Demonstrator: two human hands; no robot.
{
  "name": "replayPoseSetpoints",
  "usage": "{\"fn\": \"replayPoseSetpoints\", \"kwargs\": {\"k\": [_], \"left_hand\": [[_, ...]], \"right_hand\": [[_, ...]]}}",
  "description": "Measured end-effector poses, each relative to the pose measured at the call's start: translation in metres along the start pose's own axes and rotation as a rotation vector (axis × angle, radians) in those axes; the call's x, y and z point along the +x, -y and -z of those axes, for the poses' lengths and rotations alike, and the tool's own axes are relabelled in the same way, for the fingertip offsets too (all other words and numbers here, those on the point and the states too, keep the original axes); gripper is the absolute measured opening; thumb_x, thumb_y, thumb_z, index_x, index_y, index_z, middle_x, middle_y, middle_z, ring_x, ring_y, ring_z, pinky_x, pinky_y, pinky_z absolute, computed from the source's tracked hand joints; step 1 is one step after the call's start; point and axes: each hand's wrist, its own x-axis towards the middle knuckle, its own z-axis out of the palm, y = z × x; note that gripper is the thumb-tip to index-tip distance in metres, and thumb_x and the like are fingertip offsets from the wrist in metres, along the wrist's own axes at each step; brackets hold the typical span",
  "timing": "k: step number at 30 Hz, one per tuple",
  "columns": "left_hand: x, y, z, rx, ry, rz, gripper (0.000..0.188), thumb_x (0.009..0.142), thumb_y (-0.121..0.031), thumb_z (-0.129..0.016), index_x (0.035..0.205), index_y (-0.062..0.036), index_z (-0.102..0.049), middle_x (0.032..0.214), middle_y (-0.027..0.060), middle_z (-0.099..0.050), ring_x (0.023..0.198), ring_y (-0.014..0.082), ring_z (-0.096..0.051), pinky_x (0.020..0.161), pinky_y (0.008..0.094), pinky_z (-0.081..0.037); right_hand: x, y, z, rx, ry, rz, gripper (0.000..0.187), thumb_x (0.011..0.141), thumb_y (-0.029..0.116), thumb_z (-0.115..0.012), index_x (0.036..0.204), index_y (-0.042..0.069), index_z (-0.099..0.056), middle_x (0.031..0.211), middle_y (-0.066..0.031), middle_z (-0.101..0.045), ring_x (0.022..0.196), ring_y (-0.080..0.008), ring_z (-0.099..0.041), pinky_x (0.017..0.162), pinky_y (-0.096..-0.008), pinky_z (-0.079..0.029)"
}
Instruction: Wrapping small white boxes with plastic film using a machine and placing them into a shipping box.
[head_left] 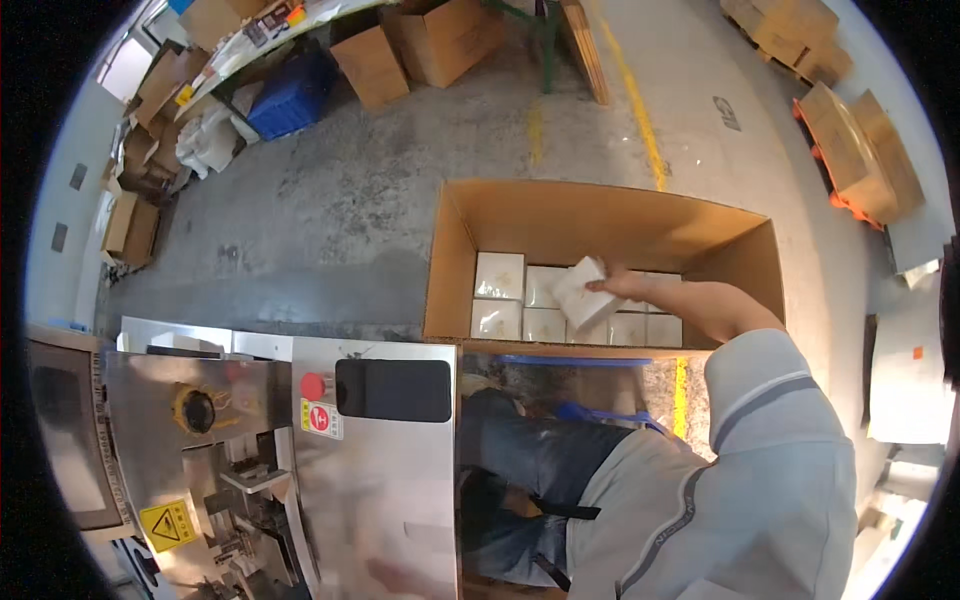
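White box (583,298) | squarish, glossy | right hand (617,284) gripping | oblong cardboard carton (600,212)

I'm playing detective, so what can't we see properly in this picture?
All in the head view:
Left hand: not visible; where it is, unclear.
Packed white box: partly behind the held white box, gripped by the right hand.
Bottom of the carton, beneath the boxes: covered by them.
Metal machine: cut off by the lower edge.

Brt pic, soft sheen on steel panel (385,490), warped edges.
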Motion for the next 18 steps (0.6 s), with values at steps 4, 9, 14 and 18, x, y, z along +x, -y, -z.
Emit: {"fn": "replayPoseSetpoints", "kwargs": {"k": [4,9,14,18], "left_hand": [[-0.033,0.033,0.114,0.491,-0.078,-0.235,0.025,0.094,-0.019,-0.064,0.107,0.0023,-0.068,0.112,0.0197,-0.067,0.104,0.0305,-0.063,0.086,0.0366,-0.054],[-0.1,0.142,0.289,0.263,-0.296,-0.04,0.05,0.09,-0.03,-0.071,0.13,-0.0054,-0.056,0.108,0.0178,-0.068,0.094,0.0345,-0.065,0.081,0.0444,-0.057],[-0.104,0.259,0.268,0.369,-0.323,0.008,0.061,0.091,-0.036,-0.069,0.144,-0.01,-0.049,0.112,0.0144,-0.067,0.095,0.0325,-0.065,0.083,0.0462,-0.056],[-0.172,0.235,0.364,1.246,-0.033,0.016,0.049,0.1,-0.036,-0.053,0.14,-0.0089,-0.054,0.127,0.0104,-0.062,0.112,0.025,-0.06,0.093,0.0398,-0.051]], "right_hand": [[0.03,-0.044,-0.088,0.291,0.336,-0.14,0.046,0.09,0.044,-0.073,0.086,-0.001,-0.065,0.069,-0.007,-0.058,0.055,-0.0186,-0.052,0.05,-0.0347,-0.045],[0.047,-0.032,-0.163,0.377,0.667,-0.248,0.036,0.094,0.036,-0.069,0.083,0.004,-0.058,0.077,-0.004,-0.054,0.065,-0.0156,-0.056,0.055,-0.032,-0.05],[0.121,-0.096,-0.094,-1.092,0.677,0.528,0.035,0.1,0.035,-0.047,0.112,0.011,-0.07,0.115,-0.0243,-0.067,0.103,-0.0404,-0.064,0.088,-0.0468,-0.052],[0.016,0.046,-0.114,-0.35,0.688,0.525,0.049,0.09,0.03,-0.065,0.129,0.001,-0.063,0.129,-0.02,-0.065,0.117,-0.0263,-0.064,0.099,-0.0406,-0.047]]}}
